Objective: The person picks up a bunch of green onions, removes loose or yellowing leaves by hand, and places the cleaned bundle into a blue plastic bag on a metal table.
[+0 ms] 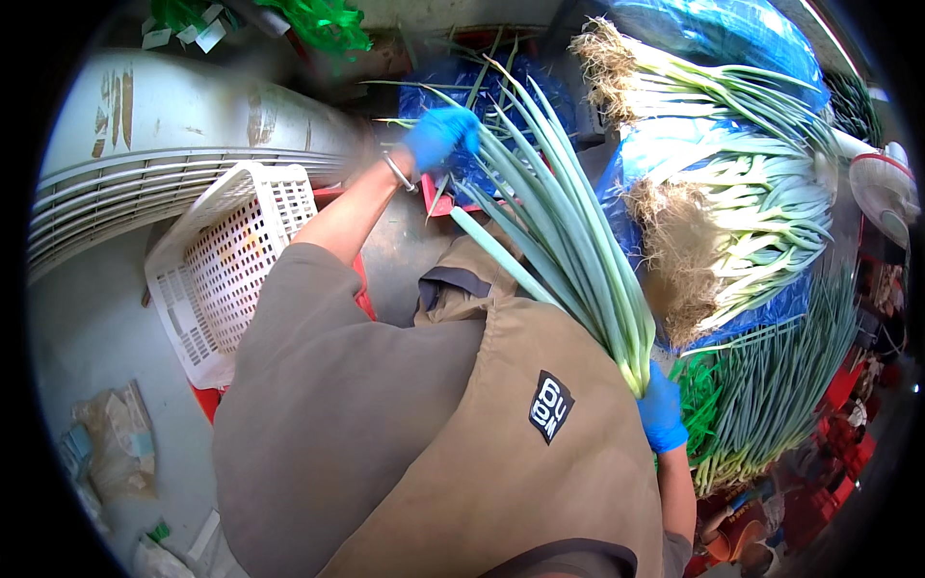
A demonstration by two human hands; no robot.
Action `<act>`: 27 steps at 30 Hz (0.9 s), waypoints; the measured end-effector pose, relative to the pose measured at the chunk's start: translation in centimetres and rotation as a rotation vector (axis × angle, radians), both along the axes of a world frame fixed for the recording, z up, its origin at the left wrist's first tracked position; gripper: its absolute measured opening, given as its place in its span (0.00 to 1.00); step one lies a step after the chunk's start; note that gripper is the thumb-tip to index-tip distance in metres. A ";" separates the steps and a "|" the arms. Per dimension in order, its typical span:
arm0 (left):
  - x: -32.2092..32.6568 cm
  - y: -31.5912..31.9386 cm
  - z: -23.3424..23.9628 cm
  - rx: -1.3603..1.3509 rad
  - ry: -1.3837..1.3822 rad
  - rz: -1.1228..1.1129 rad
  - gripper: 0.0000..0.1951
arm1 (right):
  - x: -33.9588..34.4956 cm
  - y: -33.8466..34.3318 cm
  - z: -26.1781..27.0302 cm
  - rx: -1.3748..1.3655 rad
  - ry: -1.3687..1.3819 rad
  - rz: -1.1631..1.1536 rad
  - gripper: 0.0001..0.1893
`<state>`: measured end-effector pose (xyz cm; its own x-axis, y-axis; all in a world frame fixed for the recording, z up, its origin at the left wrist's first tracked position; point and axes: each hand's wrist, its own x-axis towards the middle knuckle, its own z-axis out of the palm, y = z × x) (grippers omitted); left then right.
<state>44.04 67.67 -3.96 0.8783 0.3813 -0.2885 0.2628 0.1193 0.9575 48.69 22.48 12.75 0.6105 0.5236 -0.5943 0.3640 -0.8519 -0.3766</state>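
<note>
My right hand point(663, 413), in a blue glove, grips a bunch of green onions point(578, 246) near its pale base ends. The long green leaves slant up and away to the left, across the front of my apron. My left hand point(442, 136), also gloved in blue and blurred by motion, is close beside the leaf tips. Whether its fingers hold a leaf cannot be made out. Beneath it, loose leaf scraps point(473, 90) lie over blue plastic film point(473, 172) in a red container point(436, 195).
Green onions with shaggy roots point(679, 246) are heaped on blue plastic at my right. Rootless green onions point(784, 383) lie nearer, beside green netting point(697, 404). A white plastic basket point(278, 191) stands left. A fan point(885, 184) is at far right; green ties point(325, 22) hang above.
</note>
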 end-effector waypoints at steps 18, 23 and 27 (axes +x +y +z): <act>0.4 0.5 5.3 0.686 -0.142 -0.064 0.12 | 0.2 -1.4 -1.1 0.058 0.149 -0.099 0.19; 0.6 0.4 4.5 0.818 -0.245 -0.186 0.15 | 0.2 -2.0 -2.1 0.125 0.213 -0.171 0.22; 0.9 -0.2 3.5 0.809 -0.275 -0.219 0.15 | 0.4 -2.0 -2.2 0.131 0.233 -0.163 0.22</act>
<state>44.94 67.47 -0.46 0.9543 0.1919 0.2293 -0.0521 -0.6483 0.7596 49.08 20.49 10.56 0.5475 0.5112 -0.6624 0.1175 -0.8308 -0.5440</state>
